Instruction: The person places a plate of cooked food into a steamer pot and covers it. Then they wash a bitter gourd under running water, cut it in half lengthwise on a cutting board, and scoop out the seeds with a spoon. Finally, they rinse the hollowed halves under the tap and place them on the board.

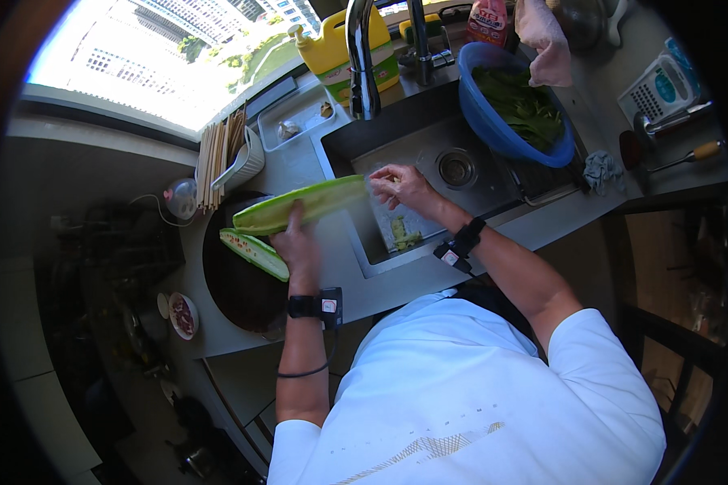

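My left hand (297,239) grips a long, halved green gourd (303,203) whose hollowed pale inside faces up; its right end reaches over the sink's left rim. My right hand (403,189) is at that end, above the steel sink (424,151), with fingers curled; whether it holds a bit of pulp cannot be told. Another gourd half (255,253), with seeds and pith in it, lies to the left of my left wrist, over a dark round wok or pan (236,297). Scraps of green pulp (405,235) lie in the sink's near left corner.
A blue basin (509,145) of leafy greens stands at the sink's right. The chrome faucet (363,66) rises behind, beside a yellow jug (333,48). At left are chopsticks (212,160), a white tray (294,127) and a bowl of meat (183,316). A grater (658,91) lies far right.
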A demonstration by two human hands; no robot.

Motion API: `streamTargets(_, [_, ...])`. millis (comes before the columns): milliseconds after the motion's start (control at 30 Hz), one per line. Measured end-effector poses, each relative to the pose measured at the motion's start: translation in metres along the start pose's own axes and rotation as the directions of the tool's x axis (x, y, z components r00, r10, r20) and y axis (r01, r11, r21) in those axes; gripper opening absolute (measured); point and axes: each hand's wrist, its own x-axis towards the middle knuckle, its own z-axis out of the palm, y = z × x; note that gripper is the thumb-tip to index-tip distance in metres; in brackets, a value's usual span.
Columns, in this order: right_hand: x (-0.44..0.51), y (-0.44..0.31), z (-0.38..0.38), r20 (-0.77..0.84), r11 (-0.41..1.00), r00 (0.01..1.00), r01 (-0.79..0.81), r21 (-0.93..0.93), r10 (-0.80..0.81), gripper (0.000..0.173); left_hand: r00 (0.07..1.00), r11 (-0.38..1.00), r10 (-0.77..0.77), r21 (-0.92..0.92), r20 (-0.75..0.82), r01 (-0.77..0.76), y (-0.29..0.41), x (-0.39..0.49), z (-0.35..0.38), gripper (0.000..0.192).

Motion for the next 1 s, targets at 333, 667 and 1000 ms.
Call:
streamTargets(333, [-0.001,0.006,0.013,0.123,0.989,0.992,-0.008,-0.146,0.026,0.027,1.000,0.984,-0.004,0.180,0.022,0.000,-0.012,-0.015,0.014,0.049])
streamTargets(667, [-0.012,0.008,0.006,0.026,0.995,1.000,-0.008,-0.097,0.010,0.032,0.993,0.991,-0.066,0.121,0.100,0.053,-0.012,-0.002,-0.010,0.041])
streamTargets(1000, [-0.016,-0.010,0.025,-0.002,0.949,0.998,0.053,-0.312,-0.057,0.032,0.984,0.960,-0.008,0.276,0.177,-0.041,-0.019,0.001,-0.020,0.039])
